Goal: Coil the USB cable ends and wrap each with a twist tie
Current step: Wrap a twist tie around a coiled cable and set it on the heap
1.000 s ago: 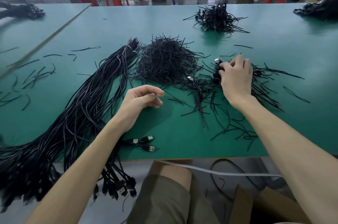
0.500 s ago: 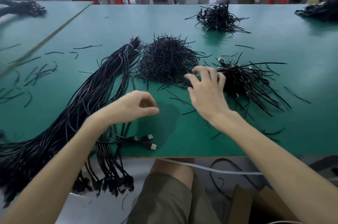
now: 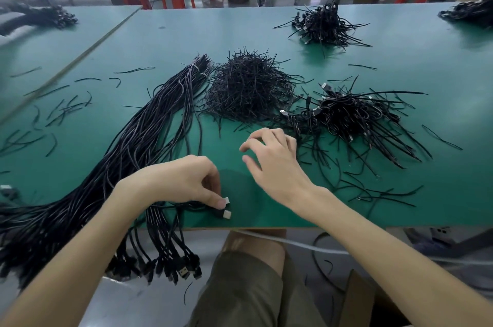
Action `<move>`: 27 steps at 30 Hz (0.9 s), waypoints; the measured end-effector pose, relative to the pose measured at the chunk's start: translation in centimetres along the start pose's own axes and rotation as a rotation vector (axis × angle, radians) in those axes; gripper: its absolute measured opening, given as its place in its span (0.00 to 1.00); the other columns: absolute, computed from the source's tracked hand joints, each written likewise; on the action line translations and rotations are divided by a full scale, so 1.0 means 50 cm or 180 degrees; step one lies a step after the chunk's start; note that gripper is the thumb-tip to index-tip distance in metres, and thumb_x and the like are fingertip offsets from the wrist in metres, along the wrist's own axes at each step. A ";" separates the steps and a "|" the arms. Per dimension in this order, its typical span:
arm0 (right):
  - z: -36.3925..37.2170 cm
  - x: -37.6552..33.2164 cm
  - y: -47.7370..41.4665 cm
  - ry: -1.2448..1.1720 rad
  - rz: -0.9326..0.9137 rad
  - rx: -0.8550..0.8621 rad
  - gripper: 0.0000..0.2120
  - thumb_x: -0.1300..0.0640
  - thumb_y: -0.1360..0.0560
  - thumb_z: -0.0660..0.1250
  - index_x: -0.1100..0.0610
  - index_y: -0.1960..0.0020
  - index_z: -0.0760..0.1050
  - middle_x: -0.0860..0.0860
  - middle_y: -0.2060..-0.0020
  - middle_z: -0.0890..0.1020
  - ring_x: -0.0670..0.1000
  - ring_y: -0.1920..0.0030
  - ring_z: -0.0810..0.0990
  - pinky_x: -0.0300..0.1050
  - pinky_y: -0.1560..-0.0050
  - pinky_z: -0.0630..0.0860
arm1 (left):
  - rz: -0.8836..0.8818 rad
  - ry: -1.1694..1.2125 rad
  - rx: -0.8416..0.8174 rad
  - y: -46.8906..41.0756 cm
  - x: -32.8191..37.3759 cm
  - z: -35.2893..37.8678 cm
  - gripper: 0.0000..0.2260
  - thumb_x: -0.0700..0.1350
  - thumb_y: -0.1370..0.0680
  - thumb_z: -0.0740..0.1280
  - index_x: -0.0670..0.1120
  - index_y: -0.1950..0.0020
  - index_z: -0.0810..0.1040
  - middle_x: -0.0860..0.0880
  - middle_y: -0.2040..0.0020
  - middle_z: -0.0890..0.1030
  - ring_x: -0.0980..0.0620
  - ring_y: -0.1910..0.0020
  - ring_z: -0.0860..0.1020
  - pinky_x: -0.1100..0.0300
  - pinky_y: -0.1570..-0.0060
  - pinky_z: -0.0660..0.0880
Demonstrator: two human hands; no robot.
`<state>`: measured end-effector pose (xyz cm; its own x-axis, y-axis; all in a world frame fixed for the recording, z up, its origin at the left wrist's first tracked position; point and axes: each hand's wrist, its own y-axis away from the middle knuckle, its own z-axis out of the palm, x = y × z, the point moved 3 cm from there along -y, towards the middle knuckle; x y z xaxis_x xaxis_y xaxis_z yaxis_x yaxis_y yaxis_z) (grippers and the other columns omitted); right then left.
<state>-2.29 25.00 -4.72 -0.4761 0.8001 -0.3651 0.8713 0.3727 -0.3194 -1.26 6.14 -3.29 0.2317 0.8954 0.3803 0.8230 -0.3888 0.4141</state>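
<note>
Head view: step in hand, by judgement, is picking a fresh USB cable (image 3: 226,200) from loose cable bundle (image 3: 133,145); no coil formed yet.
Left hand (image 3: 181,182): thumb and fingers curled, pinching cable at plug end, near front edge of table (image 3: 266,33); second plug (image 3: 227,215) just beside.
Right hand (image 3: 272,164): fingers spread, holding nothing, between left hand and twist tie pile (image 3: 248,89).
Next move likely calls for right hand to loop cable run, then fetch one tie.
Tied cable heap (image 3: 354,113): right of tie pile.
</note>
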 end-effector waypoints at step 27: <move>0.003 0.010 0.014 -0.2547 0.0954 0.0310 0.17 0.51 0.16 0.62 0.59 0.58 0.78 0.50 0.67 0.85 0.46 0.67 0.81 0.38 0.61 0.75 | 0.0710 0.1243 0.2229 -0.031 0.035 0.007 0.05 0.50 0.23 0.74 0.51 0.53 0.80 0.55 0.54 0.78 0.57 0.54 0.79 0.68 0.56 0.73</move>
<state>-1.93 25.60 -5.26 -0.2004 0.2725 -0.9411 0.9770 0.1272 -0.1712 -1.95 8.37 -3.56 0.3371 0.6234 0.7054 0.9412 -0.2076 -0.2664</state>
